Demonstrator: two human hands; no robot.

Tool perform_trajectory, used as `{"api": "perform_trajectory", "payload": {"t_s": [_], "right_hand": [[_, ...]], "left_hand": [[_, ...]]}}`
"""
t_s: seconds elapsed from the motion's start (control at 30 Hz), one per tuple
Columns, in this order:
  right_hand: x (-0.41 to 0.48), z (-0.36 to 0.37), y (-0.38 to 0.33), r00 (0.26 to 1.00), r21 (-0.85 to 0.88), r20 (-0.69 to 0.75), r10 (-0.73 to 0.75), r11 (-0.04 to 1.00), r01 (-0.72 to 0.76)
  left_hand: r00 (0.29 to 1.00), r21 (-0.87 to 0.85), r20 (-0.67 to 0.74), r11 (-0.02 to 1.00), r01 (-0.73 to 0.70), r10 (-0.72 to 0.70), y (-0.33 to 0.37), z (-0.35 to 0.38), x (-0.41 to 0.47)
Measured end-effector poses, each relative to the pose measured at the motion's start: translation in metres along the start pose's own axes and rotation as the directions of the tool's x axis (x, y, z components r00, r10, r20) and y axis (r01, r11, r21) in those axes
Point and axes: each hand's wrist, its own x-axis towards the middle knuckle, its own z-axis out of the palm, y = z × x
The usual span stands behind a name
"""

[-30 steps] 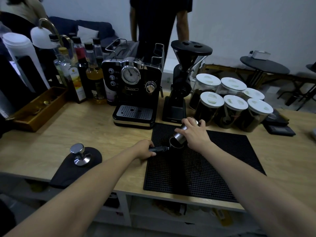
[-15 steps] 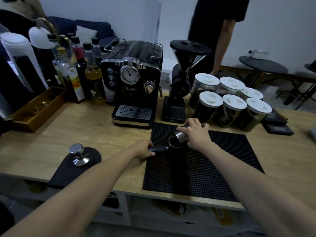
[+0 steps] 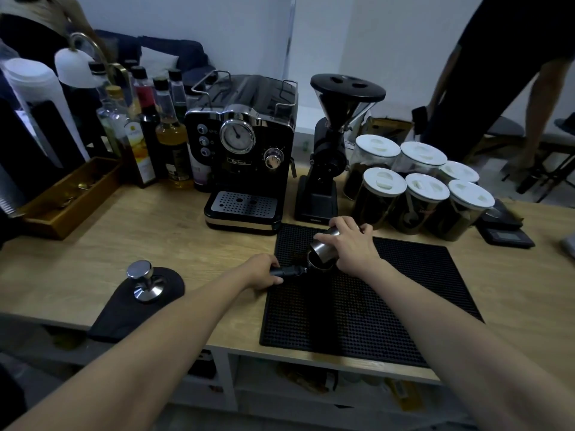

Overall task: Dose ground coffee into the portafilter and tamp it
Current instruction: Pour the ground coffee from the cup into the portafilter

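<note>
Steel dosing cup [image 3: 323,251], shiny, cylindrical: your right hand [image 3: 351,247] is wrapped round it, fingers closed on its body, cup tipped mouth-down onto the portafilter basket [image 3: 320,266].
Black-handled portafilter [image 3: 287,270]: lies on the black studded rubber mat [image 3: 373,306], far-left part; your left hand [image 3: 261,270] is curled shut on the handle.
Grounds level inside basket: can't tell, cup covers it.
Polished metal tamper [image 3: 143,281]: stands upright on a dark oval pad [image 3: 124,309], well left of the mat, untouched.
Black espresso machine w/ round gauge [image 3: 242,150] & black hopper grinder [image 3: 326,144]: behind mat, on the pale wood counter [image 3: 174,237].
White-lidded glass jars [image 3: 413,191]: right of grinder.
</note>
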Motion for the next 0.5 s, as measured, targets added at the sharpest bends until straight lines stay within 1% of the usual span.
{"api": "perform_trajectory", "payload": {"t_s": [0.1, 0.2, 0.5], "right_hand": [[-0.0003, -0.0014, 0.0055, 0.999, -0.043, -0.028, 0.016, 0.999, -0.017], [-0.0005, -0.0025, 0.0054, 1.0, -0.102, -0.011, -0.027, 0.994, 0.026], [-0.0018, -0.0032, 0.0053, 1.0, -0.116, -0.012, -0.022, 0.993, 0.021]], "left_hand": [[1.0, -0.006, -0.004, 1.0, -0.001, 0.001, -0.0002, 0.0007, 0.0], [1.0, -0.008, -0.009, 1.0, -0.007, 0.007, 0.0003, 0.0011, -0.0005], [1.0, 0.001, -0.008, 1.0, -0.008, 0.008, 0.0014, 0.0005, -0.0004]]}}
